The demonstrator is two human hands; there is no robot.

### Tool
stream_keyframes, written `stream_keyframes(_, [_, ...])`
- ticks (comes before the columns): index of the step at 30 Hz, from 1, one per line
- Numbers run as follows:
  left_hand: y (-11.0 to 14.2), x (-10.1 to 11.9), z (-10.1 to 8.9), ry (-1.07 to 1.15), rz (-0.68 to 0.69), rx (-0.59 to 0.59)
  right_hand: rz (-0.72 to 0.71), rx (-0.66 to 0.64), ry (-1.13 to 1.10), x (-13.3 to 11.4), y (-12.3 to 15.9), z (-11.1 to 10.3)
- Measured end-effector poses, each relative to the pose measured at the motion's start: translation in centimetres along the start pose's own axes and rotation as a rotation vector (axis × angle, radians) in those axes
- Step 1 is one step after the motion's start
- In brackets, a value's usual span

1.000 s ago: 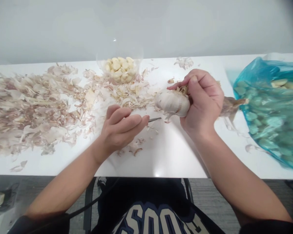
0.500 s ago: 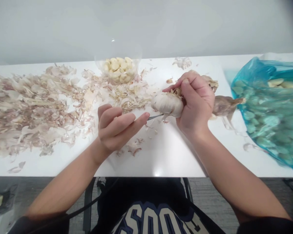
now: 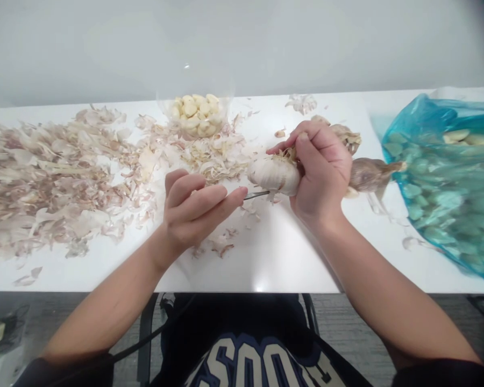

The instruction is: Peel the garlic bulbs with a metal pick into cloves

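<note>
My right hand (image 3: 321, 166) is closed around a white garlic bulb (image 3: 274, 173), its roots or dry top tucked under the thumb. In my left hand (image 3: 196, 207) is a small knife (image 3: 257, 194), with only its thin metal blade showing past the index fingertip. The handle is hidden by my fingers. The blade's tip meets the lower edge of the bulb, where a flap of skin hangs. Behind my right hand lies another unpeeled garlic bulb (image 3: 369, 174) with a dry stalk.
Garlic skins (image 3: 56, 183) cover the left of the white table (image 3: 290, 258). A clear container (image 3: 197, 115) of peeled cloves stands at the back. On the right lies a blue plastic bag (image 3: 460, 199) with pale cloves inside. A loose clove (image 3: 280, 133) sits beyond my right hand.
The bulb and my right hand have shifted slightly left and down. My left hand has moved a touch to the right, the blade still at the bulb's underside.
</note>
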State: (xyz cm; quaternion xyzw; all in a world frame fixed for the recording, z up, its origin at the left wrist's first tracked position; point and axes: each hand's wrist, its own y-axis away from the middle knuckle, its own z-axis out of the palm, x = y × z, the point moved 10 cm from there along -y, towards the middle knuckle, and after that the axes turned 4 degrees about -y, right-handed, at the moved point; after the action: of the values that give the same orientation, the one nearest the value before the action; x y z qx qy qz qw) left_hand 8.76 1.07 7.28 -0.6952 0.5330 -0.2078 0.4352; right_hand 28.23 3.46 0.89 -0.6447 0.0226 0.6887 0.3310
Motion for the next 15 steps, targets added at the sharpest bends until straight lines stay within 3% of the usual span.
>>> stream_keyframes(15, [0.03, -0.14, -0.22, 0.050, -0.005, 0.023, 0.025, 0.025, -0.026, -0.03, -0.02, -0.01])
